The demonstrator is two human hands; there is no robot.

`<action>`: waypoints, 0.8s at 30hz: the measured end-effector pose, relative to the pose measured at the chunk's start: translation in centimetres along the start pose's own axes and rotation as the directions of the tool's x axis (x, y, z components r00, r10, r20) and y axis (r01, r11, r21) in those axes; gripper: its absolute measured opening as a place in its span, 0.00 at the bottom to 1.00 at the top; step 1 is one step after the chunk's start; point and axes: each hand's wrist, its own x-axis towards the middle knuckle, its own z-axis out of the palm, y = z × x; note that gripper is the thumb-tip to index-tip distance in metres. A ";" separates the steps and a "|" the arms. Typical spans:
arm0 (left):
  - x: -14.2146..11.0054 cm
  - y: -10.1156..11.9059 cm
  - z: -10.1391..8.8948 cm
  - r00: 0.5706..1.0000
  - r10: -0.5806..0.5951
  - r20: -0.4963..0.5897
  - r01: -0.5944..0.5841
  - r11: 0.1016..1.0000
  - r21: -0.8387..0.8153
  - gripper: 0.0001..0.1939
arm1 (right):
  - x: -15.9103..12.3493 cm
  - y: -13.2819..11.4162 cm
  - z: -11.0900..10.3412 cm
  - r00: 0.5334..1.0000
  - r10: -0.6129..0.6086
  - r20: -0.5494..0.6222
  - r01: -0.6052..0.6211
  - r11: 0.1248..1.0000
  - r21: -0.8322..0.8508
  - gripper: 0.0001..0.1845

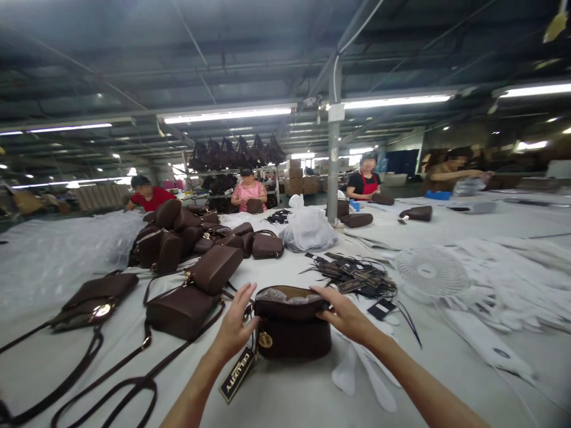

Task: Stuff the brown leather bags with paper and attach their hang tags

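Observation:
A small dark brown bag (292,336) stands upright on the white table right in front of me, its top open and clear plastic stuffing showing inside. A gold round charm and a black hang tag (237,374) dangle at its left side. My left hand (235,326) rests against the bag's left edge, fingers partly spread. My right hand (343,314) grips the bag's upper right rim, thumb over the opening.
More brown bags (182,310) with long straps lie left, and a pile (187,238) sits further back. A heap of black tags (357,276), a small white fan (432,272), a white plastic sack (307,229) and white wrappers lie right. Several people work at the far tables.

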 end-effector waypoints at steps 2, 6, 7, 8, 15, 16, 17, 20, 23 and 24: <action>0.8 0.9 0.2 1.000 0.021 0.012 -0.021 0.999 -0.038 0.28 | -0.6 -0.7 -0.1 0.999 0.028 0.015 -0.029 0.999 0.030 0.26; 1.2 -0.7 -0.3 0.922 -0.365 -0.131 0.347 0.927 -0.143 0.17 | -2.3 -2.1 -0.7 0.998 0.040 0.050 -0.044 0.997 0.064 0.18; 0.8 -1.6 -0.4 0.851 -0.520 -0.069 0.500 0.844 -0.195 0.22 | -2.8 -2.3 -0.8 0.997 0.026 0.066 -0.032 0.996 0.078 0.16; 0.3 -2.5 -0.2 0.757 -0.651 0.050 0.639 0.724 -0.258 0.27 | -3.2 -2.4 -0.9 0.997 0.010 0.082 -0.018 0.995 0.094 0.16; 0.9 -4.2 1.1 0.546 -0.729 0.412 0.524 -0.087 -0.848 0.19 | -4.1 -1.2 -0.7 0.996 0.020 0.084 -0.029 0.994 0.104 0.17; 2.2 -3.5 0.4 0.564 -0.745 0.355 0.456 -0.077 -0.887 0.17 | -3.9 -0.9 -0.6 0.996 0.023 0.082 -0.031 0.995 0.098 0.17; 3.6 -2.7 -0.7 0.592 -0.745 0.307 0.414 -0.046 -0.909 0.14 | -3.7 -0.6 -0.5 0.996 0.027 0.079 -0.034 0.995 0.091 0.17; 7.8 1.1 -5.2 0.776 -0.584 0.238 0.377 0.127 -0.917 0.10 | -3.1 0.5 -0.2 0.996 0.046 0.076 -0.051 0.996 0.068 0.19; 11.1 5.9 -9.3 0.915 -0.292 0.279 0.374 0.351 -0.858 0.12 | -2.5 1.6 0.2 0.996 0.041 0.078 -0.043 0.999 0.030 0.19; 12.1 7.3 -10.3 0.920 -0.258 0.294 0.375 0.366 -0.852 0.12 | -2.3 1.7 0.3 0.996 0.032 0.078 -0.033 0.999 0.016 0.18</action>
